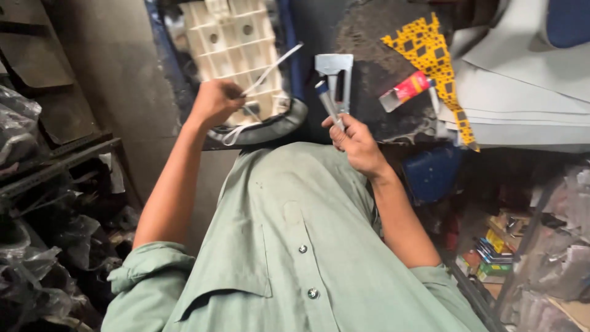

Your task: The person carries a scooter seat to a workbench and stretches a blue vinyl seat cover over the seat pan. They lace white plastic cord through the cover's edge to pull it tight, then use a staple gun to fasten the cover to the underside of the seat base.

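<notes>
Head view, left hand point(215, 101) gripping white strap point(270, 71), right hand point(356, 144) holding staple gun point(335, 83), yellow patterned cloth point(433, 58) beside.

Your left hand point(215, 101) is closed around a white strap point(270, 71) that runs up and to the right across a cream ribbed plastic panel point(230, 40). That panel lies on the dark table point(369, 67) near its front edge, with a grey padded rim point(270, 130) curving along the panel's near side. Your right hand point(356, 144) grips the handle of a grey metal staple gun point(335, 80), held upright just above the table's front edge. Further right on the table lie a red tube point(405, 89) and a yellow patterned cloth point(433, 58), touching each other, beside stacked grey sheets point(528, 92). Your green shirt point(295, 246) fills the lower view.
</notes>
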